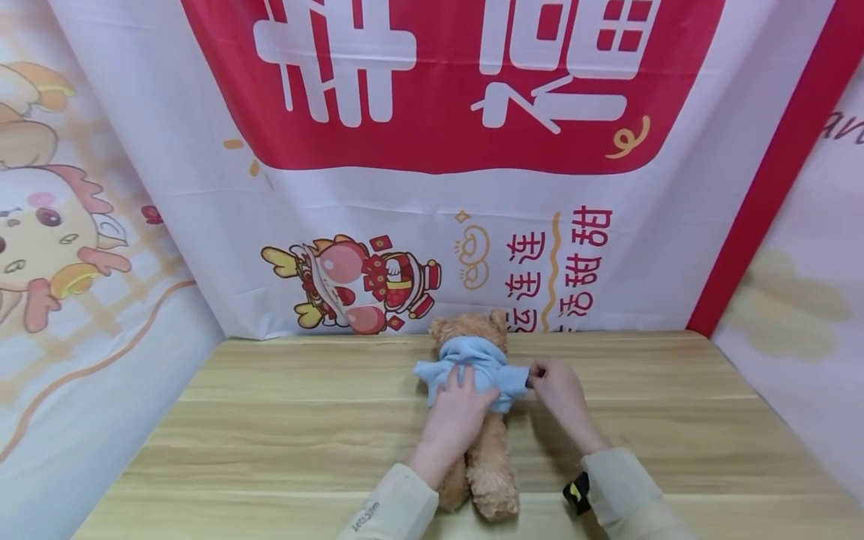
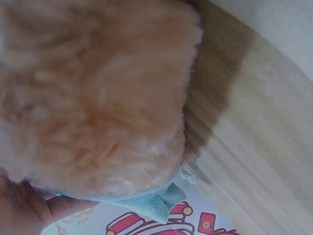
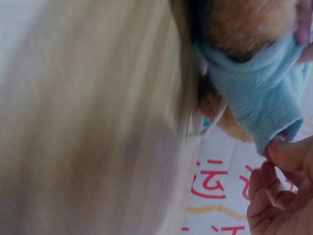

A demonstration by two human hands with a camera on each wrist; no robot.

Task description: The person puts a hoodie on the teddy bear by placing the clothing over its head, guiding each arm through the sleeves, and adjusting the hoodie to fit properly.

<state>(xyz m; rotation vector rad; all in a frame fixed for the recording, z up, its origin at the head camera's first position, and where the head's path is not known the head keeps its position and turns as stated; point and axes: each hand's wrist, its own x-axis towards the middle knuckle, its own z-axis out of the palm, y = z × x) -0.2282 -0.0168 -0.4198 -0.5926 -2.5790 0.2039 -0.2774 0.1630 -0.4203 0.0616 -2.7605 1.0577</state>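
A brown teddy bear (image 1: 493, 465) in a light blue fleece top (image 1: 466, 352) lies on the table, its head toward the back cloth and its legs toward me. My left hand (image 1: 457, 414) rests with spread fingers on the top at the bear's middle. At the right sleeve (image 1: 516, 380), my right hand (image 1: 560, 394) pinches the cuff; the right wrist view shows thumb and fingertips on the sleeve edge (image 3: 293, 125). A white cord (image 3: 215, 122) hangs near the bear's neck. Blurred brown fur (image 2: 98, 93) fills much of the left wrist view.
The wood-grain table (image 1: 290, 435) reaches back to a white and red printed cloth (image 1: 378, 187). Printed cloths also line the left side (image 1: 121, 360) and the right side (image 1: 796, 315). A black and yellow band (image 1: 577, 493) is at my right cuff.
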